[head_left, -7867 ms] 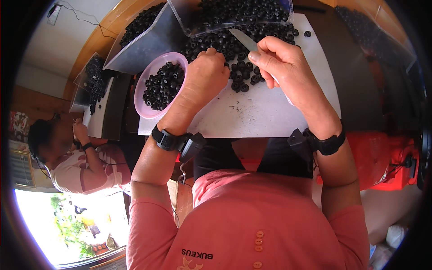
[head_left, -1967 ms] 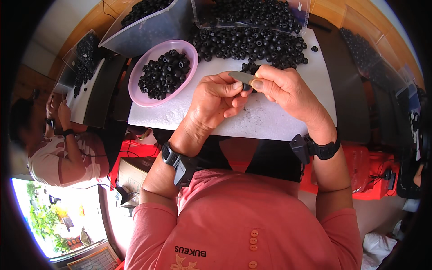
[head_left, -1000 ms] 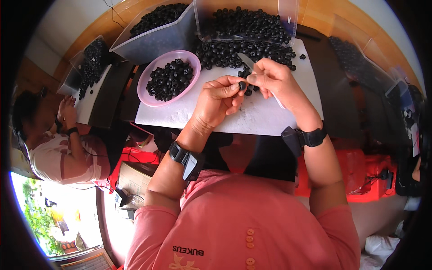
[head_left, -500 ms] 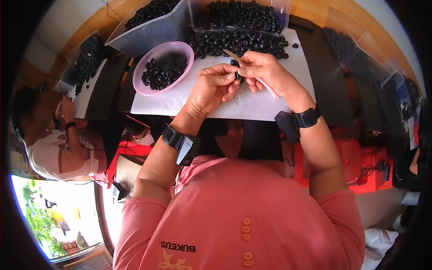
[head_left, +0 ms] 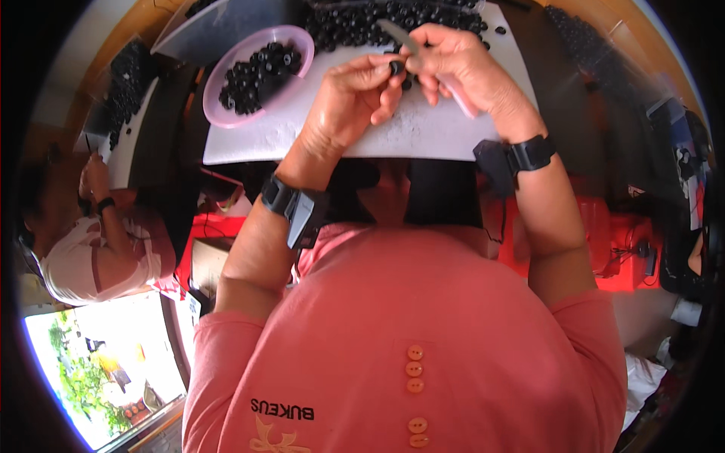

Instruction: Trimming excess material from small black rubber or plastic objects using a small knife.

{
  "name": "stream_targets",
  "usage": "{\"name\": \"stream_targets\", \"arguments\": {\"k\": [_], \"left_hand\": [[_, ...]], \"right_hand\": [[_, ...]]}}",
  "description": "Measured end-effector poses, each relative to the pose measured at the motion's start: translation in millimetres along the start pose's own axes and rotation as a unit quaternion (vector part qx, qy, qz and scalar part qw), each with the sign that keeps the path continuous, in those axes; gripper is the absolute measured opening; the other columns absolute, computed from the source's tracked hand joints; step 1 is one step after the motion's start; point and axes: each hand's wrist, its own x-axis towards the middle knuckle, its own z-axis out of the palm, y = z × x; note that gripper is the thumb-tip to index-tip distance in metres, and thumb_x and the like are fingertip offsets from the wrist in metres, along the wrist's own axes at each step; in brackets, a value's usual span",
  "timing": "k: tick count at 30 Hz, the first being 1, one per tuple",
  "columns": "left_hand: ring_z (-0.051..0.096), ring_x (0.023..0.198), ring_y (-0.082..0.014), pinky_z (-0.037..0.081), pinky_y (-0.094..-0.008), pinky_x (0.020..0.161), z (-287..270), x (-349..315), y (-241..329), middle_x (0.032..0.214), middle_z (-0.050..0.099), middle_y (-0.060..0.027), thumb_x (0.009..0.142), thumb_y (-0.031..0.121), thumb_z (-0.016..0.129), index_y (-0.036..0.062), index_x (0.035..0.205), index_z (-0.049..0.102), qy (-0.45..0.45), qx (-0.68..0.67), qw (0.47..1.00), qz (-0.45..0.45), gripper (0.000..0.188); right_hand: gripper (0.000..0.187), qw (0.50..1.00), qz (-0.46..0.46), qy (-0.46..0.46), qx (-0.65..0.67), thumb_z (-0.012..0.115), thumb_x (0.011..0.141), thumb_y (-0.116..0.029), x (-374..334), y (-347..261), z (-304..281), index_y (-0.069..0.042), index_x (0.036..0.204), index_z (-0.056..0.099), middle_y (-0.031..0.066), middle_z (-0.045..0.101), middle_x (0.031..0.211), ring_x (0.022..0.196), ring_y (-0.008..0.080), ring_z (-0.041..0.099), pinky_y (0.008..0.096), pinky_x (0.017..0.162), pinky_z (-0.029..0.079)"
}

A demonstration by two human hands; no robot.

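My left hand [head_left: 349, 100] pinches a small round black part [head_left: 396, 68] with a hollow in its end between thumb and fingers. Close beside it, my right hand [head_left: 462, 66] is closed round a knife [head_left: 458, 95] with a pinkish handle. Its thin blade slants up and to the left past the thumb, near the black part. Whether the blade touches the part, I cannot tell. Both hands are above a white board [head_left: 423, 145]. Beyond them lies a heap of similar black parts [head_left: 355, 29]. A pink bowl [head_left: 209, 97] at the left holds many more.
A grey plastic bin [head_left: 226, 30] stands behind the bowl, at the board's far left. Dark tabletop [head_left: 566, 121] flanks the board on the right. At the left, another person [head_left: 106, 249] sits at a similar table with black parts. Red stools [head_left: 596, 234] stand below.
My hands have drawn slightly apart, the left keeping the black part and the right the knife. The whole scene sits higher in the picture.
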Motion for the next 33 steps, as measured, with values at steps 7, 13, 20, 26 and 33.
{"name": "stream_targets", "arguments": {"k": [7,13,20,26,33], "left_hand": [[0.048,0.054,-0.0145,0.036,-0.0243,0.045,0,-1,0,0.088,0.059,-0.01,0.097,0.017,0.055,-0.006,0.114,0.059,0.026,0.033,0.999,-0.001,0.03],[0.054,0.057,-0.0174,0.039,-0.0264,0.043,6,-4,0,0.089,0.063,-0.013,0.093,0.012,0.059,-0.0061,0.111,0.062,0.06,0.007,0.998,-0.001,0.026],[0.056,0.057,-0.0175,0.04,-0.0266,0.042,13,-11,9,0.086,0.064,-0.013,0.092,0.008,0.057,-0.0083,0.107,0.062,0.083,0.016,0.996,0.01,0.023],[0.057,0.057,-0.0135,0.042,-0.0251,0.043,28,-34,61,0.078,0.065,-0.0092,0.083,-0.001,0.066,-0.0052,0.096,0.068,0.155,0.227,0.955,0.115,0.014],[0.055,0.092,-0.0327,0.048,-0.0428,0.08,-35,-43,118,0.09,0.062,-0.0103,0.067,0.004,0.074,0.0074,0.092,0.073,0.175,0.845,0.459,0.21,0.025]], "right_hand": [[0.033,0.999,-0.018,0.032,-0.021,0.059,0.096,-0.026,1,5,7,-0.004,0.121,0.061,0.0035,0.062,0.082,0.058,0.0084,0.055,0.0212,0.049,0.042],[0.038,0.998,-0.025,0.037,-0.033,0.058,0.094,-0.021,0,2,0,-0.007,0.129,0.058,0.0022,0.06,0.074,0.06,0.013,0.062,0.0223,0.051,0.044],[0.047,0.998,-0.011,0.038,-0.042,0.059,0.094,-0.027,-1,-11,11,-0.004,0.134,0.052,0.0057,0.065,0.07,0.055,0.0132,0.061,0.0216,0.046,0.042],[0.05,0.997,-0.012,0.058,-0.043,0.06,0.094,-0.03,-3,-7,6,-0.004,0.136,0.051,0.0034,0.062,0.067,0.054,0.0124,0.059,0.0236,0.046,0.038],[0.043,0.992,-0.036,0.119,0.013,0.051,0.1,-0.031,-6,-10,7,-0.007,0.135,0.054,-0.0009,0.051,0.068,0.057,0.0104,0.054,0.0228,0.051,0.04]]}}
